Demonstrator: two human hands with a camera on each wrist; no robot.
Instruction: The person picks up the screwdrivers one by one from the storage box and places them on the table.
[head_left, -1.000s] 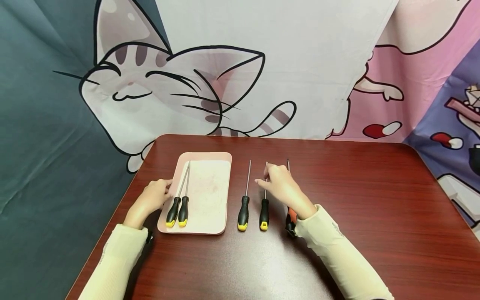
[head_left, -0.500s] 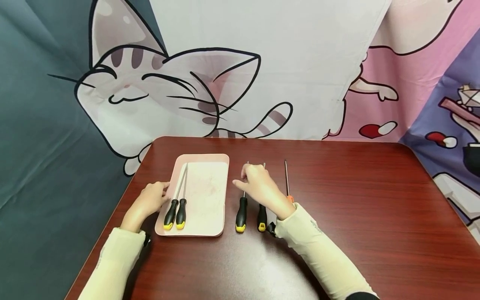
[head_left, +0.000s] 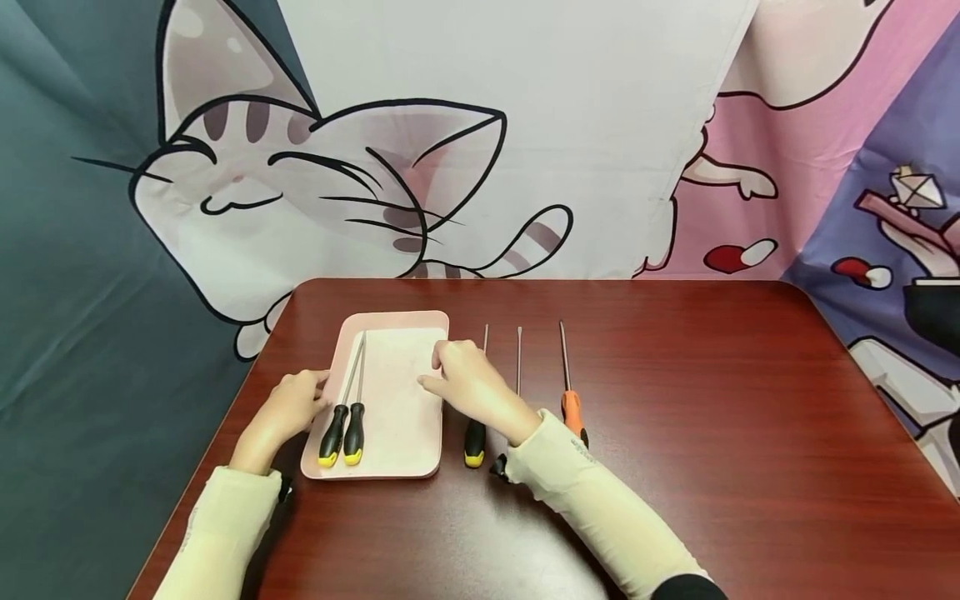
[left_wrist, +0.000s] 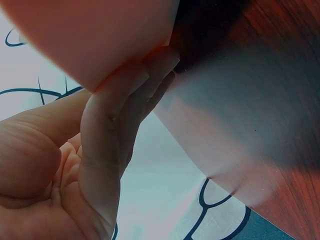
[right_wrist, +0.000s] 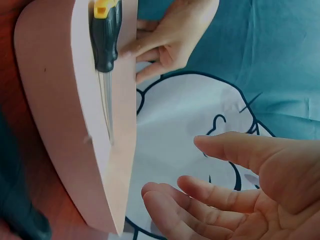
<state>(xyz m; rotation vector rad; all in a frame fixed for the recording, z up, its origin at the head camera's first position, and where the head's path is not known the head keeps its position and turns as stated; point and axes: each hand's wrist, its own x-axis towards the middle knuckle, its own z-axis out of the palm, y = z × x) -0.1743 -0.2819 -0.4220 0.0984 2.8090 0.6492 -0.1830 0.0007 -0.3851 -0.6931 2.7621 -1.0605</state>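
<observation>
My left hand (head_left: 281,412) grips the left rim of a pink tray (head_left: 396,319); in the right wrist view its thumb laps over the edge and its fingers lie outside. Two black-and-yellow screwdrivers, one (head_left: 332,437) beside the other (head_left: 354,435), lie in the tray's left part with their shafts meeting near the far end. Above the tray's right rim hovers my right hand (head_left: 474,385), thumb and fingers parted, holding nothing. Under that forearm, a third black-and-yellow screwdriver (head_left: 475,443) is partly covered. Only the shaft of another screwdriver (head_left: 519,354) shows.
An orange-and-black screwdriver (head_left: 572,410) lies right of the others, its lower handle behind the sleeve. All rest on a reddish-brown wooden table (head_left: 697,400). A cartoon-cat cloth (head_left: 360,200) hangs behind the table's far edge.
My right hand has moved left, from over the screwdrivers on the table to the tray's right rim. The left hand stays at the left rim. The head view has shifted slightly.
</observation>
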